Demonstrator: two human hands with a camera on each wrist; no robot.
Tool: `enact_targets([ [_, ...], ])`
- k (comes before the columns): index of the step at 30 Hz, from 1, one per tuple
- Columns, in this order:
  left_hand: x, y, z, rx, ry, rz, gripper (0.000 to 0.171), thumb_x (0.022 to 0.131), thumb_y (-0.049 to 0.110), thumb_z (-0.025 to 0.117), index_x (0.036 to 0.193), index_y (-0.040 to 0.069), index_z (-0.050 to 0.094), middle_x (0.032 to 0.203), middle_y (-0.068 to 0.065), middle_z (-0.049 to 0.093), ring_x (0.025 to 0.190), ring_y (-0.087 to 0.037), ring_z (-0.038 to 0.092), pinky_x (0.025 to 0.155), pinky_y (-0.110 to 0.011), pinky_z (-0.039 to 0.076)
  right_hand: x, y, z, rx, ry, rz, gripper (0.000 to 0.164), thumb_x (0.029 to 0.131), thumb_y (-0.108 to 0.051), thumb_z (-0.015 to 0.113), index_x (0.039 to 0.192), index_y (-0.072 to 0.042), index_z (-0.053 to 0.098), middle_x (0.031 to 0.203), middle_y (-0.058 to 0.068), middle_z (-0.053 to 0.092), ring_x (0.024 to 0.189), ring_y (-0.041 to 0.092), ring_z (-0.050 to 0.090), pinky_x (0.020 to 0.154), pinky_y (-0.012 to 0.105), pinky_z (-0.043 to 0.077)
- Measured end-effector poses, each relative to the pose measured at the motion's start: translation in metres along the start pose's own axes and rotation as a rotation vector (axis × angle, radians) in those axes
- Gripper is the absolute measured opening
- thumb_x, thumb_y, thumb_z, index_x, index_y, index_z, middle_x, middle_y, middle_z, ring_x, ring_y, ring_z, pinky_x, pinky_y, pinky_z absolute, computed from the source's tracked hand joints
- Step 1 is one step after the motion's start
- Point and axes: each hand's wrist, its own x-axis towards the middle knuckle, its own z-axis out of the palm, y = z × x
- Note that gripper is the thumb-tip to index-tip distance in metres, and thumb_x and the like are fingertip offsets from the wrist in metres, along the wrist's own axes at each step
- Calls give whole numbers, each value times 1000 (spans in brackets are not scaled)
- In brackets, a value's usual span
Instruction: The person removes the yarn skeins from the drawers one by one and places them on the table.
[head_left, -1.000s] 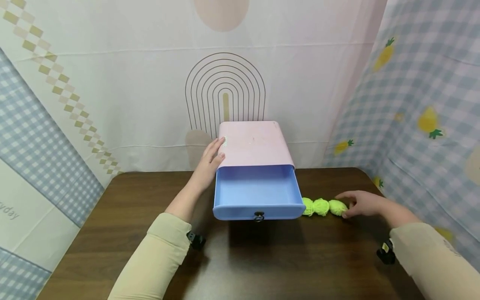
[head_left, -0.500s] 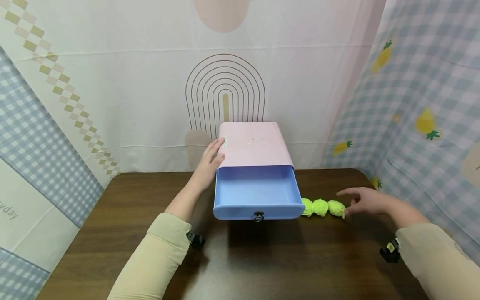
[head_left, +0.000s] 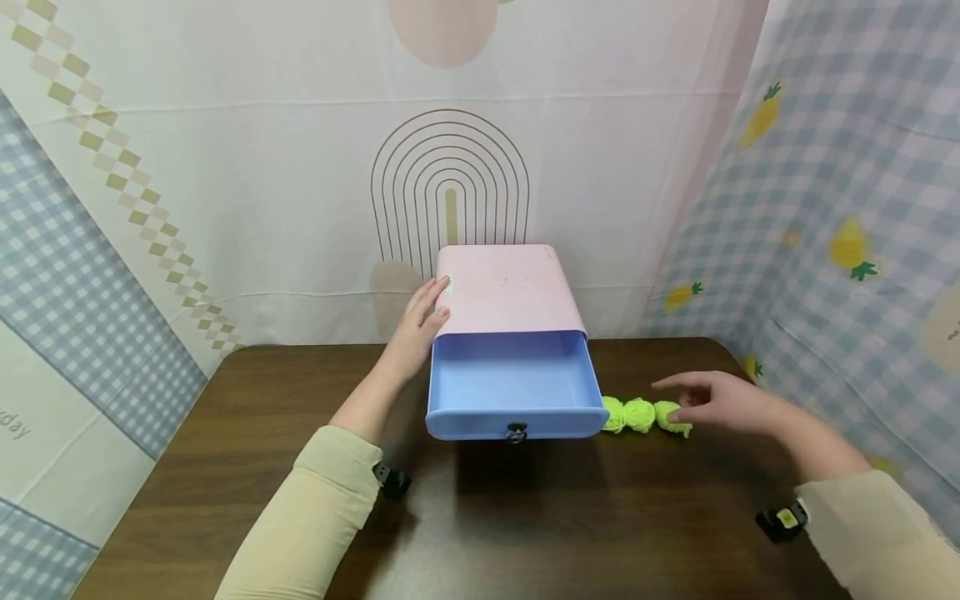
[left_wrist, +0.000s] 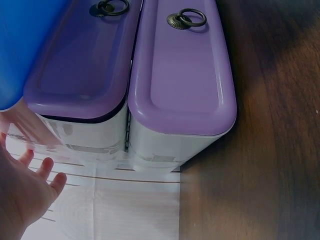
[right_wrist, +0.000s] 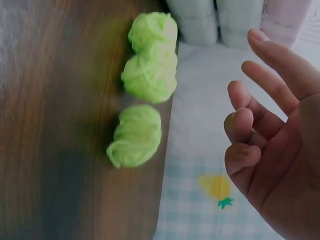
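A drawer cabinet with a pink top (head_left: 510, 287) stands on the table, its blue top drawer (head_left: 472, 423) pulled out and showing a bare inside. My left hand (head_left: 411, 333) rests against the cabinet's upper left side, fingers extended. Two closed purple drawers (left_wrist: 182, 70) with ring pulls show below the blue one in the left wrist view. To the right, a row of bright green yarn balls (head_left: 638, 415) lies on the table. My right hand (head_left: 727, 402) hovers over the rightmost ball (right_wrist: 136, 135), fingers loosely bent and holding nothing; the right wrist view shows it apart from the yarn.
The dark wooden table (head_left: 600, 517) reaches back to a pale printed cloth (head_left: 300, 208) behind the cabinet. A checked cloth with pineapples (head_left: 825, 192) hangs on the right. The drawer front juts out close to the leftmost yarn ball.
My right hand has let go of the rightmost yarn ball, lifted, and shifted back to the left above it. The left hand stays in place on the cabinet.
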Motion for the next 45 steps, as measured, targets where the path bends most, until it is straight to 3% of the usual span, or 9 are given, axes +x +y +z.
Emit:
enact_targets([
  [11, 1, -1, 0, 9, -6, -3, 63, 101, 54, 39, 157, 25, 31, 164, -14, 14, 149, -36, 14, 113, -65, 19, -14, -31, 17, 31, 47, -109, 38, 91, -25, 73, 123, -7, 67, 82, 1, 65, 64, 8, 52, 54, 27, 46],
  [21, 1, 0, 0, 5, 6, -3, 61, 101, 49, 41, 157, 25, 32, 163, -14, 15, 149, -35, 15, 113, -63, 19, -22, -55, 43, 60, 69, -248, 22, 90, -21, 73, 113, -20, 71, 83, -8, 67, 66, 8, 56, 56, 27, 49],
  [29, 0, 2, 0, 9, 1, -12, 60, 102, 46, 41, 157, 24, 31, 164, -14, 14, 149, -36, 13, 113, -64, 17, -24, -76, 68, 146, 106, -375, 23, 89, -11, 73, 112, -14, 72, 84, -8, 70, 70, 8, 62, 57, 27, 51],
  [36, 0, 2, -1, 9, -1, -17, 60, 102, 48, 41, 157, 25, 31, 164, -13, 14, 149, -36, 14, 113, -64, 17, -24, -91, 92, 220, 67, -389, 24, 92, -11, 70, 116, -11, 71, 85, -3, 73, 71, 9, 65, 56, 28, 53],
  [45, 0, 1, 0, 6, -5, -18, 60, 102, 46, 41, 157, 25, 31, 164, -13, 14, 149, -35, 13, 113, -65, 17, -16, -108, 124, 285, 98, -462, 33, 94, -9, 67, 127, -8, 64, 87, -5, 73, 69, 9, 65, 55, 29, 53],
])
